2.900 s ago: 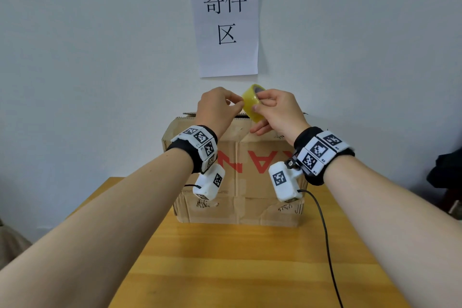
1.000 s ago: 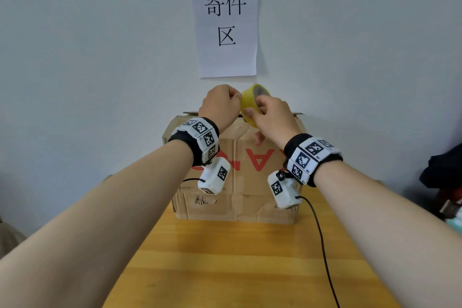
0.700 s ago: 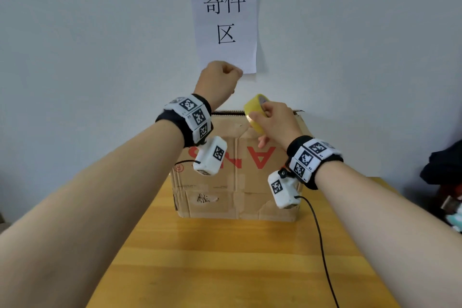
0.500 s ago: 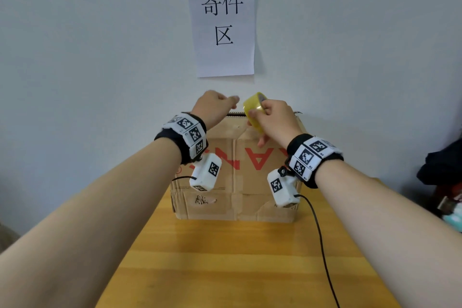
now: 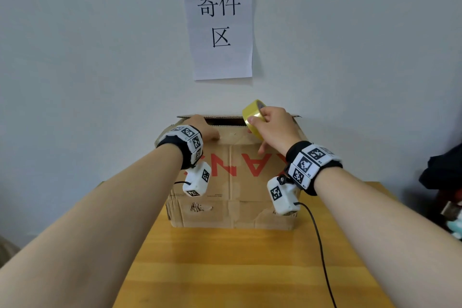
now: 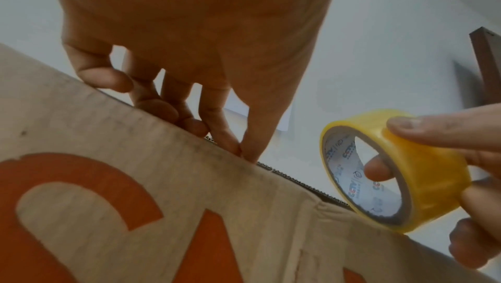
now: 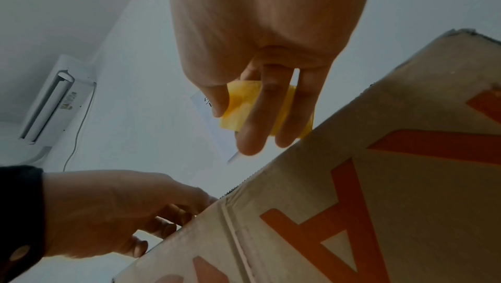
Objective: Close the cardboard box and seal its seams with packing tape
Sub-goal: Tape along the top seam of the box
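I face a pale grey wall [image 5: 100, 57] with a paper sign [image 5: 220, 25]; an air conditioner [image 7: 54, 99] hangs high up.

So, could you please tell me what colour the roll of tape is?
The roll of tape is translucent yellow, clearest in the left wrist view.

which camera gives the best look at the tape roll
The left wrist view: the tape roll fills the right side, showing its yellow band and printed inner core, held by the right hand. The head view shows it small. In the right wrist view, fingers hide most of it.
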The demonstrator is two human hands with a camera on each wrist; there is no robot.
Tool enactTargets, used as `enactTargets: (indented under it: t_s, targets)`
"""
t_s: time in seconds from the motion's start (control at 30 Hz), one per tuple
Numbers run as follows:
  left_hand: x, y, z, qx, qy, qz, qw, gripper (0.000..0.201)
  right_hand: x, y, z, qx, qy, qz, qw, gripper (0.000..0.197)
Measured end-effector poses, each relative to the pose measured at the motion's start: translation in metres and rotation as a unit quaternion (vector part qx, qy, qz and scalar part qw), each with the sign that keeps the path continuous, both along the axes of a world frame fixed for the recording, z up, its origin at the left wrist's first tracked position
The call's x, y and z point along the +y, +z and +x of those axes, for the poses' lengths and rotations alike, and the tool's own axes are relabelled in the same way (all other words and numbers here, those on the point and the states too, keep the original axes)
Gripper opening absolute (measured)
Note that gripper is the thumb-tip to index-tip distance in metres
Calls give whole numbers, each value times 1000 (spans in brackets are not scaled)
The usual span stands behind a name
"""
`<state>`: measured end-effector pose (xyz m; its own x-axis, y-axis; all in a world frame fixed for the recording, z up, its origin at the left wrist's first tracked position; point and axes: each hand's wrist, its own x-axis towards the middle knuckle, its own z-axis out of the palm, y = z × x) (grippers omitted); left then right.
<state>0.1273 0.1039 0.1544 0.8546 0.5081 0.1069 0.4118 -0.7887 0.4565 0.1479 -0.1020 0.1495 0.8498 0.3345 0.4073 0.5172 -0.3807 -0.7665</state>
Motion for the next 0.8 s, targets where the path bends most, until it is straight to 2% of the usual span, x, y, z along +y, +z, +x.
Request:
enactTargets:
  t_s: [0.2, 0.27, 0.3, 0.33, 0.47, 0.6, 0.8]
  targets:
    - [17, -8, -1, -27, 14, -23, 999, 48, 5, -5, 6, -4, 11, 9, 1000, 20]
    - [23, -9, -3, -39, 2, -50, 998, 43, 6, -7, 5, -4, 15, 7, 1000, 22]
    - [25, -9, -3, -49, -2, -61, 997, 32, 7, -8, 5, -6, 17, 6, 1000, 22]
    - [25, -9, -3, -72, -14, -73, 995, 20, 8, -9, 4, -8, 21, 2, 1000, 22]
    - [4, 1, -6, -222, -105, -149, 958, 33, 9, -9, 8, -6, 32, 7, 999, 15]
    - [-28, 5, -4, -219, -216, -134, 942, 33, 9, -3, 15, 5, 26, 37, 999, 14]
    - [-43, -2, 9, -257, -233, -98, 933, 28, 9, -2, 25, 41, 35, 93, 994, 11]
